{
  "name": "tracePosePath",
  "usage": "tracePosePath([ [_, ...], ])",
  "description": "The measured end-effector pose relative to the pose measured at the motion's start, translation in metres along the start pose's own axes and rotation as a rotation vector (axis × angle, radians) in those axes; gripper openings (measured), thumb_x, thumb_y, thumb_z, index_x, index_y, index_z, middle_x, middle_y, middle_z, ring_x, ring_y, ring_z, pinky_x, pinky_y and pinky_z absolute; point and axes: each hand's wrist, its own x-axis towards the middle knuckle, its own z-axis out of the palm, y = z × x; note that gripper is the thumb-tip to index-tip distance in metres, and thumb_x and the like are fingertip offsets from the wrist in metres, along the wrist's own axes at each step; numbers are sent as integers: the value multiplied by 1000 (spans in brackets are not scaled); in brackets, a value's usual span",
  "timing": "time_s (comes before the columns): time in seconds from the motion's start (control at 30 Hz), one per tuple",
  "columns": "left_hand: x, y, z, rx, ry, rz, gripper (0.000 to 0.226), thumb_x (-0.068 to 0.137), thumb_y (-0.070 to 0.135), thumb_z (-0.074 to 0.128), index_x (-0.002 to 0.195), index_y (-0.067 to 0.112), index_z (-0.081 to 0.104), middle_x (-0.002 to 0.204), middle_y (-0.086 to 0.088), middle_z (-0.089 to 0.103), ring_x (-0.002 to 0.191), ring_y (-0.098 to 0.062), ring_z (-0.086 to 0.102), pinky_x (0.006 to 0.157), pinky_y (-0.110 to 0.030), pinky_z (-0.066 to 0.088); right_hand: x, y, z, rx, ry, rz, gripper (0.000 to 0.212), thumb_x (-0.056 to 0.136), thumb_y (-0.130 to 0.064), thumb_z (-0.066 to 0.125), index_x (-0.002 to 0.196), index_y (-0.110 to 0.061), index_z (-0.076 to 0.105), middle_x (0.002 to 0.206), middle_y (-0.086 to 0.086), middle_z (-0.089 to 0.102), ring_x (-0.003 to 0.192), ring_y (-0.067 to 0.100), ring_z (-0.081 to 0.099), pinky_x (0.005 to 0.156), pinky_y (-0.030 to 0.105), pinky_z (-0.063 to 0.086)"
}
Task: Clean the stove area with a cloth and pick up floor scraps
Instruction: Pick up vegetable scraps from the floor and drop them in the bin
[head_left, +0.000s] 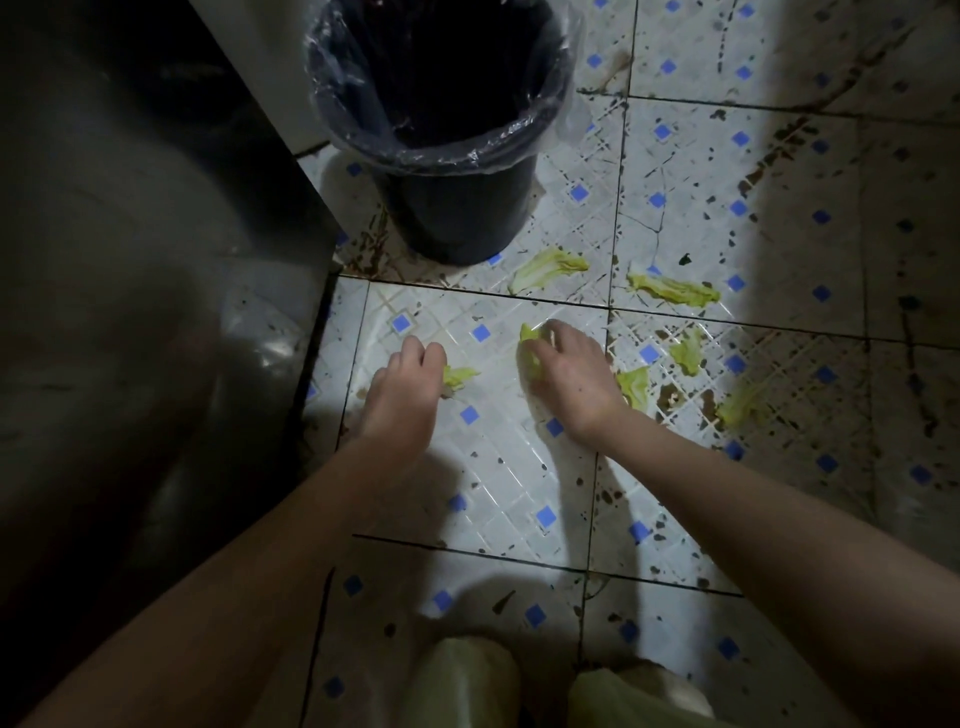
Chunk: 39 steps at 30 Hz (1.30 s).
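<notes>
Several pale green cabbage leaf scraps lie on the dirty white floor tiles with blue squares. My left hand (410, 379) is down at the floor with its fingers closed on one small leaf (460, 376). To its right, my right hand (569, 371) curls around another leaf (530, 348). Loose leaves lie beyond and to the right: one (548, 267) just in front of the bin, one (672, 288) further right, one (687, 353), one (635, 385) beside my right wrist, and one (737, 405) in shadow.
A black bin (441, 124) with a clear plastic liner stands open beyond my hands. A dark cabinet side (156, 286) fills the left. The tiled floor (498, 467) is stained and speckled. My feet in pale shoes (462, 686) show at the bottom edge.
</notes>
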Motion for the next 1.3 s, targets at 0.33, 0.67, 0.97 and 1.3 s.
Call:
tracePosePath([
  [0.33,4,1,4,-17,-13,-49,34,80,-14,50,105,9,48,103,-11,48,79,-22,45,67,-29,30,-1,7,5,-40,-79,7,53,75,2,64,123,-15,52,122,9,47,111,28,43,75,34,40],
  [0.67,4,-1,-2,-33,5,-22,36,78,-13,51,105,11,47,105,-9,47,85,-23,49,71,-30,38,2,9,-2,51,-113,21,41,73,12,58,110,-6,55,110,10,47,105,27,45,76,39,47],
  [0.97,10,7,-19,-56,-4,-82,38,79,-9,56,107,15,44,108,-7,45,87,-21,46,76,-31,38,-6,15,-19,97,-53,-7,32,74,10,56,103,-3,58,103,11,50,100,28,47,75,42,47],
  [1.3,31,24,-85,5,17,-41,48,77,-7,62,116,12,42,116,-11,41,103,-29,49,84,-38,45,-8,18,-81,120,149,-28,34,79,10,50,109,-3,60,105,14,53,96,32,51,75,43,49],
])
